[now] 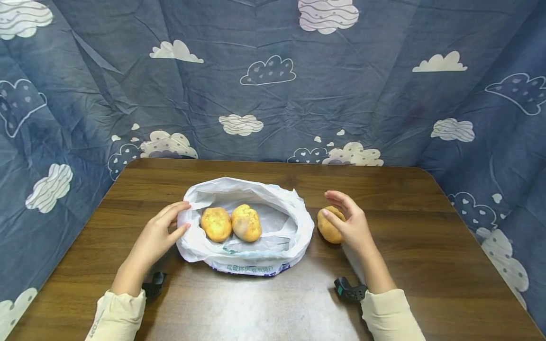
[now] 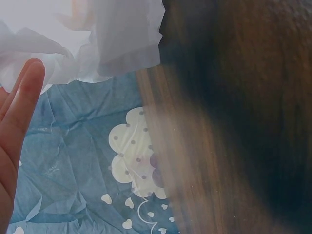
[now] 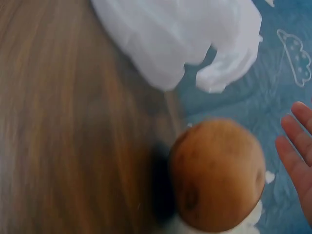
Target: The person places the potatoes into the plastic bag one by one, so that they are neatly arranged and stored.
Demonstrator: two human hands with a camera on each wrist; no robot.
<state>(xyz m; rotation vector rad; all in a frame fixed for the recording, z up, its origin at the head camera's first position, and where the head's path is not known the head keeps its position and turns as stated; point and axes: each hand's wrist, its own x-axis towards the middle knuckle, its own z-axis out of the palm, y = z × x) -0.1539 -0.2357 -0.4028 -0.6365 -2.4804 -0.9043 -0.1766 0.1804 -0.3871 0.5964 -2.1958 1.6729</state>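
A white plastic bag (image 1: pixel 239 260) lies on the table with its mouth spread wide. Inside it, toward the left, a potato (image 1: pixel 215 224) sits against a second potato (image 1: pixel 246 223). At the bag's left rim is my left hand (image 1: pixel 159 232), fingers extended and seeming to touch the plastic; the left wrist view shows a straight finger (image 2: pixel 27 92) against it. A third potato (image 3: pixel 217 175) rests on the table just right of the bag. Around its right side, my right hand (image 1: pixel 350 226) spreads thumb and fingers apart; the right wrist view shows a gap between fingers and potato.
The brown wooden table (image 1: pixel 426 265) extends on both sides of the bag. A blue cloud-patterned cloth (image 1: pixel 273 109) hangs behind the table's far edge. Each wrist carries a black camera mount, one left (image 1: pixel 154 285) and one right (image 1: pixel 350 290).
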